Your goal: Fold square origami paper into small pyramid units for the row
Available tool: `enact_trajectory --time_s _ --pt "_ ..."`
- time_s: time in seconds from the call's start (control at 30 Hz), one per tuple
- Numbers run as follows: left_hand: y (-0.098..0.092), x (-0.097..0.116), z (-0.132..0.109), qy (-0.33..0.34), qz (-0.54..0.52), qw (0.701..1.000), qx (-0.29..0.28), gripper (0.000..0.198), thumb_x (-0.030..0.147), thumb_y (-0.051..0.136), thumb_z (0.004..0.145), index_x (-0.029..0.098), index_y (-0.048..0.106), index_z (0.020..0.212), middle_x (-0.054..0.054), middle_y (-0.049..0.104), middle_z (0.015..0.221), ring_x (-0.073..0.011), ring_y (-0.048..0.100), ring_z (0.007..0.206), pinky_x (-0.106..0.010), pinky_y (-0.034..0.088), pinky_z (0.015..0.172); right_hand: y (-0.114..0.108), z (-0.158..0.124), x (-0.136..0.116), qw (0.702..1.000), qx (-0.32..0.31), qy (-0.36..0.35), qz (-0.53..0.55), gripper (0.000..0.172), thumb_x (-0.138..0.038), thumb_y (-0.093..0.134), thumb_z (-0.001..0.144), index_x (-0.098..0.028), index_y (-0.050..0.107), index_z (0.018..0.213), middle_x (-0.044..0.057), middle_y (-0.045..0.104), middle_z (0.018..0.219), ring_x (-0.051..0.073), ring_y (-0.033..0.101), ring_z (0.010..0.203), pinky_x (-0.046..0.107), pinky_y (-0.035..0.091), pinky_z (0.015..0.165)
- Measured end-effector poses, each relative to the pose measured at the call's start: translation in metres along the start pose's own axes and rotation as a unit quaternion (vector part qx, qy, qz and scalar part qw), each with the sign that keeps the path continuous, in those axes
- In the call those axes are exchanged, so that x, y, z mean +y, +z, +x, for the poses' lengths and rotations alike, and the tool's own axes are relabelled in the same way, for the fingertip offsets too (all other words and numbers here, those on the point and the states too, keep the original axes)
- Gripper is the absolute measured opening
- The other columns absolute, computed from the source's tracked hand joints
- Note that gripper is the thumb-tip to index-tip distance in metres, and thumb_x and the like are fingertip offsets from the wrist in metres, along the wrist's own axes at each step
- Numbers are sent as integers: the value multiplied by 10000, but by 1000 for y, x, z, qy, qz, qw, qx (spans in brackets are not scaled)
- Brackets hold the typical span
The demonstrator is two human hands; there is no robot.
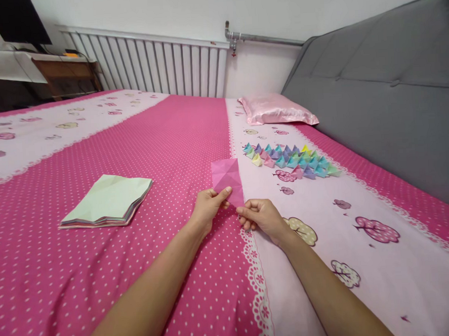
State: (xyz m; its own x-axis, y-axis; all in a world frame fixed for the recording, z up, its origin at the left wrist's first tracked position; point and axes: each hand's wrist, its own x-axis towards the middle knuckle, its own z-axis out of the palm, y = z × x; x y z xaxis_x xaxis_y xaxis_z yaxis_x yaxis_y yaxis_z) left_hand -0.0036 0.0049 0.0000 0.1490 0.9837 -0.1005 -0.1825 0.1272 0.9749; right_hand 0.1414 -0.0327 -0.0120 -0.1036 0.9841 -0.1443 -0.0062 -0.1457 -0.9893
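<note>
A creased pink sheet of paper (228, 174) is held up over the bed, close to the lace-patterned border. My left hand (210, 205) grips its lower left part, thumb on top and fingers beneath. My right hand (258, 215) pinches at the sheet's lower right corner, its fingers curled. To the left lies a stack of paper sheets (107, 199), pale green on top with other colours showing along the edge. Several small folded paper boats (288, 159) in blue, purple, green, yellow and pink stand in rows to the right, beyond my right hand.
A pink polka-dot bedspread (162, 146) with printed white bands covers the bed. Near the grey headboard (378, 77) on the right rests a pink satin pillow (277, 109). A white radiator (157, 60) lines the far wall, and a desk with a dark monitor (17, 21) stands at upper left.
</note>
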Motion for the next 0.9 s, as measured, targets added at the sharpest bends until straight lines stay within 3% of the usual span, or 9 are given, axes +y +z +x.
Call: enact_trajectory --time_s 0.27,0.47,0.57,0.7,0.9 --pt "-5 -1 8 29 -39 997 56 320 376 716 590 129 521 531 17 518 451 -68 444 424 -214 335 476 -1 -2 1 1000 -13 -4 -15 317 -423 690 631 -130 570 621 5 620 540 62 542 408 149 344 382" --pt "-7 -1 9 24 -28 998 50 318 385 706 602 126 533 539 15 522 465 -67 444 431 -214 334 481 -3 -2 -3 1000 0 -30 -4 326 -450 664 659 -141 562 676 -3 603 567 60 527 433 153 350 396" --pt "-5 1 4 17 -4 1000 12 324 386 698 613 124 533 519 17 511 454 -58 415 415 -211 311 465 -3 -2 -4 999 20 -39 20 330 -453 667 654 -165 553 768 -27 580 557 72 528 451 156 346 394" --pt "-1 1 -2 4 13 996 -93 296 391 693 620 118 592 564 12 528 484 -57 414 431 -211 308 470 -3 -2 -5 997 15 -57 43 355 -440 679 642 -178 556 849 -40 563 559 72 497 454 168 357 408" --pt "0 -2 -5 -11 48 990 -135 307 411 695 608 113 625 590 -10 552 517 -68 432 459 -216 314 481 -2 -1 -4 993 59 -98 41 327 -463 691 613 -173 549 664 -44 515 540 66 421 443 194 339 421"
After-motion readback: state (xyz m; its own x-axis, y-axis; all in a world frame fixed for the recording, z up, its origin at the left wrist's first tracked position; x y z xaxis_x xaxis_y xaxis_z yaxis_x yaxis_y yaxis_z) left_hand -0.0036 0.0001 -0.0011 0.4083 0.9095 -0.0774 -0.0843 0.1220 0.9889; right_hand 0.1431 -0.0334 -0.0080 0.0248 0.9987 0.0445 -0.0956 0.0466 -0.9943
